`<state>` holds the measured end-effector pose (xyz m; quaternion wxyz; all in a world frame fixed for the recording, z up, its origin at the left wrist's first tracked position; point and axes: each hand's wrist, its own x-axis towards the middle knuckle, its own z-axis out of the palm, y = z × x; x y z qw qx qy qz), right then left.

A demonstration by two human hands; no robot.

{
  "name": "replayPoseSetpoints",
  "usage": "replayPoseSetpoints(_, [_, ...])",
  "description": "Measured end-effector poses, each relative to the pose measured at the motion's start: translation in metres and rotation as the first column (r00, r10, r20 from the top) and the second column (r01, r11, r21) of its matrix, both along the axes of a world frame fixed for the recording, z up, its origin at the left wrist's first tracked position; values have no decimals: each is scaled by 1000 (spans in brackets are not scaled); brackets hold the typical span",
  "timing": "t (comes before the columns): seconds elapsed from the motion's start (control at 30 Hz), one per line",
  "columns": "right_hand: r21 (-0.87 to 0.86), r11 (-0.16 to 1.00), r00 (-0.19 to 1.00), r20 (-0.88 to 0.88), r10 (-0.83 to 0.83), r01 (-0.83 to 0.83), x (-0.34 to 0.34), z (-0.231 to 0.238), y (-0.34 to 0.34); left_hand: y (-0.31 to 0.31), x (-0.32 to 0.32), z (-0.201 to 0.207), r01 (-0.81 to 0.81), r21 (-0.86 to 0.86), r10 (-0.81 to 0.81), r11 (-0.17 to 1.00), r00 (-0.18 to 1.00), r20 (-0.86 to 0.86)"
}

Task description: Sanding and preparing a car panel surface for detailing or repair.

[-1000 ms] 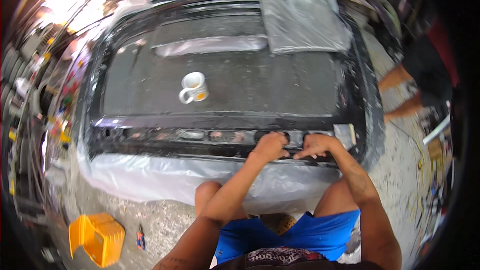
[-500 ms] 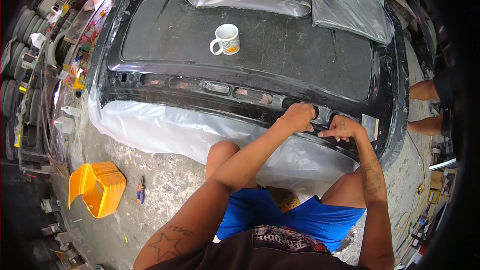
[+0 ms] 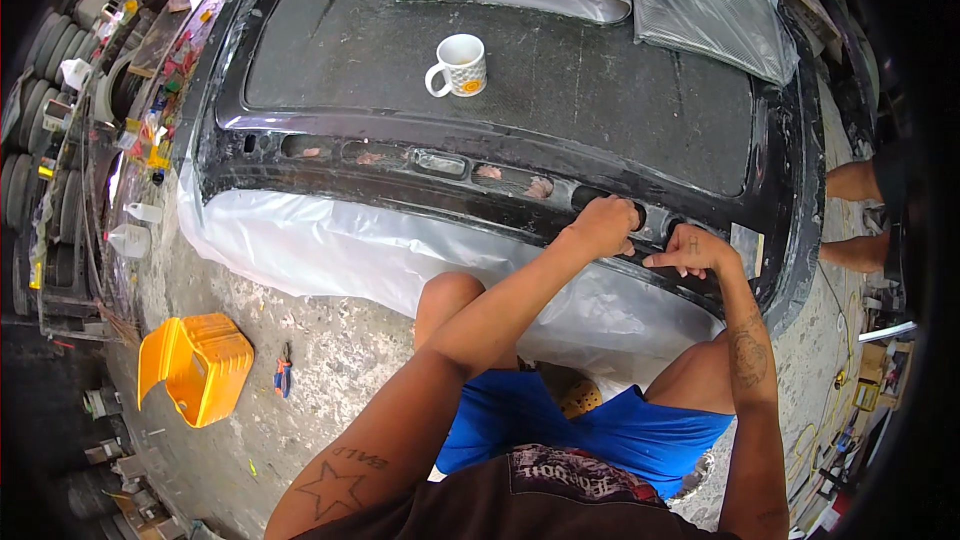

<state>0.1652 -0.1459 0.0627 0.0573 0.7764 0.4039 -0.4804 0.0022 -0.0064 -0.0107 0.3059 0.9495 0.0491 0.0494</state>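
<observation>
A large black car hood [image 3: 480, 155] lies in front of me with its inner side up, a row of slots along its near rail. At the right part of that rail, my left hand [image 3: 605, 227] is closed, fingers curled over the rail beside a dark slot. Close to its right is my right hand [image 3: 697, 248], fingers curled and thumb stretched toward the left hand. Its fingertips are partly hidden, and I cannot make out what they hold. A white patterned mug [image 3: 461, 67] with a drink in it stands on the hood.
Clear plastic sheeting [image 3: 330, 250] hangs under the near edge. A folded plastic-wrapped sheet [image 3: 705, 5] lies at the far right. On the floor at left are a cut yellow container [image 3: 215, 360] and pliers [image 3: 283, 377]. Another person's legs [image 3: 855, 252] show at right.
The view has shifted slightly, so the hood and mug sit a little differently in the picture. Both hands stay at the same part of the rail, with hardly any movement.
</observation>
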Motion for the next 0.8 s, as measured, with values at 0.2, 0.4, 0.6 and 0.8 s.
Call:
replayPoseSetpoints(0.2, [57, 995, 992, -89, 91, -86, 9, -5, -4, -2, 3, -2, -3, -33, 3, 999, 1000, -4])
replayPoseSetpoints(0.4, [67, 995, 990, -119, 82, -74, 14, -12, -2, 7, -8, 9, 30, -98, -29, 995, 999, 17])
replayPoseSetpoints(0.6, [75, 985, 968, -186, 166, -154, 24, -10, -10, 4, -32, 61, -62, -112, 55, 992, 996, -65])
replayPoseSetpoints(0.8, [119, 958, 937, -208, 280, -260, 34, -8, -15, 33, -69, 115, -207, -65, 210, 976, 976, 51])
